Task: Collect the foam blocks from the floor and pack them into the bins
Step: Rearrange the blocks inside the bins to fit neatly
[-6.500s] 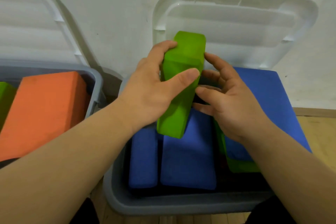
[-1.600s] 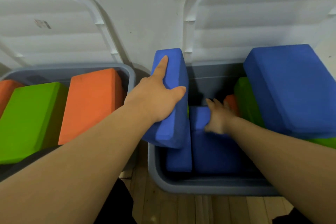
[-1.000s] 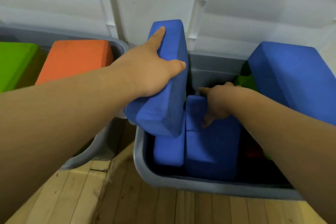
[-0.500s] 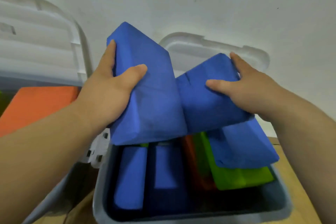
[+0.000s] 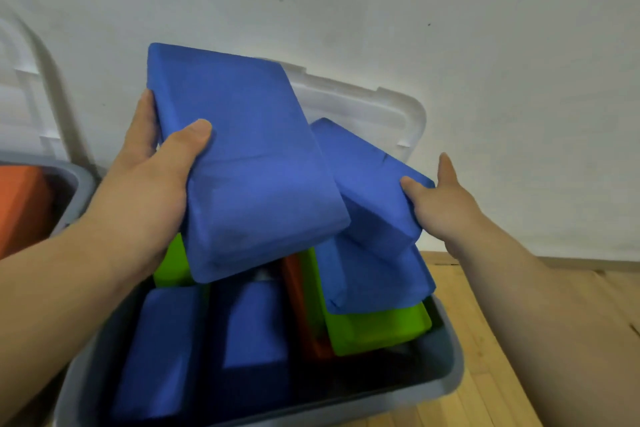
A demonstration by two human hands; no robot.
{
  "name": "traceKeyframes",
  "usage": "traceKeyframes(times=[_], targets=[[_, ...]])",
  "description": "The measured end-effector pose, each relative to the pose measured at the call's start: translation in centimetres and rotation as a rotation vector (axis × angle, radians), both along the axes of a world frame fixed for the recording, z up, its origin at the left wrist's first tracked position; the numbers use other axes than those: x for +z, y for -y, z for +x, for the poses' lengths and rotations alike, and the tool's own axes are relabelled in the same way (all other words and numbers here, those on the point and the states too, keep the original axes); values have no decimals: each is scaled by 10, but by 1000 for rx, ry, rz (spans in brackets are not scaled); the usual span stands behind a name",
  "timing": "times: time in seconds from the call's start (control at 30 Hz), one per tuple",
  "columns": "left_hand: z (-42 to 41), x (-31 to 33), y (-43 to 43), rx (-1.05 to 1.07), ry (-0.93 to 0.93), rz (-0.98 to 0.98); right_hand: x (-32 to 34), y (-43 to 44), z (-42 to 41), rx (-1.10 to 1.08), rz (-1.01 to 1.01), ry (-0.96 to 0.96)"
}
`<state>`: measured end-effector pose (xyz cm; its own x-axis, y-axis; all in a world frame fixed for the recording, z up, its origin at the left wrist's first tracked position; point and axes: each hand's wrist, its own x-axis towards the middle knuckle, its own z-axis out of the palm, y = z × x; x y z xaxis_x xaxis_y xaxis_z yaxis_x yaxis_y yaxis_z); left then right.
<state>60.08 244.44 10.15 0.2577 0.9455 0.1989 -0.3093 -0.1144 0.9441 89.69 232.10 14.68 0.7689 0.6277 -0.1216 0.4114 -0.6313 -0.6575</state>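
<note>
Clamped in left hand (image 5: pixel 149 191): big blue block (image 5: pixel 249 166), thumb on broad face, fingers behind far edge; tilted, raised above grey bin (image 5: pixel 450 367).
Gripped by right hand (image 5: pixel 440 204) at right end: second blue block (image 5: pixel 374 191), touching first block's lower right edge.
Below: third blue block (image 5: pixel 374 277) flat on green block (image 5: pixel 377 326), filling bin's right side.
Mid-bin: orange block (image 5: pixel 301 315) on edge.
Left side: two upright blue blocks (image 5: pixel 156 350); dark gap along front wall.
Behind: white lid (image 5: pixel 381 107) against wall.
Far left: second bin (image 5: pixel 81 184).
</note>
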Motion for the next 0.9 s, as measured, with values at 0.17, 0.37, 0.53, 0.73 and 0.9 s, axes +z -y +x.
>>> traceKeyframes(times=[0.17, 0.37, 0.53, 0.73, 0.9], targets=[[-2, 1, 5, -20, 0, 21, 5, -4, 0, 99, -75, 334], [-22, 3, 8, 6, -37, 0, 21, -20, -33, 253, 6, 593], [-60, 2, 2, 48, -135, 25, 13, -41, -99, 516, 183, 609], [-120, -9, -4, 259, -423, -17, -31, -65, -166, 658, 245, 668], [-129, -9, -5, 372, -752, 72, -75, -71, -195, 722, -82, 440]])
